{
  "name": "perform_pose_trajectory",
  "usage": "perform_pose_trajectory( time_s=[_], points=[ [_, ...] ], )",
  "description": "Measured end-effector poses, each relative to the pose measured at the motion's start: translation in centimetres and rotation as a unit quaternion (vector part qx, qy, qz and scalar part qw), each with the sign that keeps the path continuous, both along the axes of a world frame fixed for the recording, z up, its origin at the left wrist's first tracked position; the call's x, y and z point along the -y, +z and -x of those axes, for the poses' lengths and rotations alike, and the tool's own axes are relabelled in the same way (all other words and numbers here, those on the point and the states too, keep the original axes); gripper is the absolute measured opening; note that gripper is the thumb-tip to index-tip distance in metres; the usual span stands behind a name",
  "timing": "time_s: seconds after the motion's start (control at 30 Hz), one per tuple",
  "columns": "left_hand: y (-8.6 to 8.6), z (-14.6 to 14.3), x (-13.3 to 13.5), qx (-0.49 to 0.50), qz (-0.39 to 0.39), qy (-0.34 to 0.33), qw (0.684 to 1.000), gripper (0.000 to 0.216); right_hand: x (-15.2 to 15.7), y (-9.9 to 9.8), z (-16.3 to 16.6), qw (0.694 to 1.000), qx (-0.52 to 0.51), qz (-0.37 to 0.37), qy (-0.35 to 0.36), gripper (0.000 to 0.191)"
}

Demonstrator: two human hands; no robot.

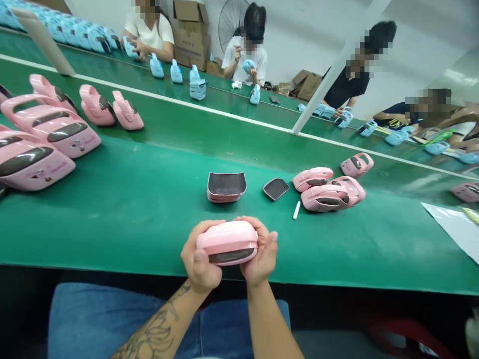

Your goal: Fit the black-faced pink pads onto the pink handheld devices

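Note:
Both of my hands grip one pink plastic housing [227, 241] with a dark window along its front, held just above the near edge of the green belt [149, 199]. My left hand [198, 264] wraps its left end, thumb pressed on the front. My right hand [262, 257] clasps the right end, fingers curled over the top. Beyond the housing, a small stack of dark window panels with pink edges [226, 187] lies on the belt. One single dark panel [276, 189] lies to its right, beside a white stick [297, 210].
Three pink housings [329, 192] lie at the right, several more [45, 139] at the left. A clear plastic sheet [454, 227] lies far right. Across a white divider [187, 102], several people handle blue housings [175, 72] on the far lane. Cardboard boxes and a fan stand behind.

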State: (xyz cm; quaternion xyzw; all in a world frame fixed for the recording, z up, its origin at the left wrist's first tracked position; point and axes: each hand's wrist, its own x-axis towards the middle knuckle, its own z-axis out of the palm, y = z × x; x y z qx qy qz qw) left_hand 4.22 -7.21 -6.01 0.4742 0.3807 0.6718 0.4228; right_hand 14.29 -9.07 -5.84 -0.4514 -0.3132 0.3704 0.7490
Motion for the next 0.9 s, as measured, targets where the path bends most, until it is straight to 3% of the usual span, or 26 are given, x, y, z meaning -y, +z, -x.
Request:
perform_pose_trajectory(
  time_s=[0.13,0.27,0.37,0.43,0.5,0.6,0.73,0.9],
  points=[
    [-0.4,-0.3,-0.4,0.030,0.015,0.041,0.999,0.060,-0.3,0.6,0.2,0.997,0.071,-0.001,-0.019,0.061],
    [-0.2,0.7,-2.4,0.051,0.123,-0.011,0.991,0.065,0.2,0.4,1.0,0.993,0.079,0.044,-0.073,0.049],
    [0.8,1.5,-3.7,0.091,0.218,-0.067,0.970,0.069,1.7,0.2,0.8,0.993,0.108,0.043,0.004,0.056],
    [1.4,1.8,-4.1,0.110,0.286,-0.114,0.945,0.070,2.9,0.1,0.1,0.984,0.147,0.049,0.082,0.069],
    [1.8,2.1,-3.9,0.117,0.335,-0.155,0.922,0.068,3.6,0.0,-0.6,0.977,0.161,0.077,0.117,0.083],
    [2.1,2.8,-3.0,0.112,0.341,-0.242,0.901,0.060,4.1,-0.1,-1.4,0.983,0.108,0.114,0.098,0.075],
    [2.4,3.5,-1.8,0.085,0.278,-0.389,0.874,0.061,4.3,0.0,-1.6,0.985,-0.042,0.134,0.097,0.057],
    [2.5,3.2,-1.4,0.062,0.281,-0.421,0.860,0.052,5.1,1.6,-1.7,0.961,-0.142,0.183,0.152,0.057]
  ],
)
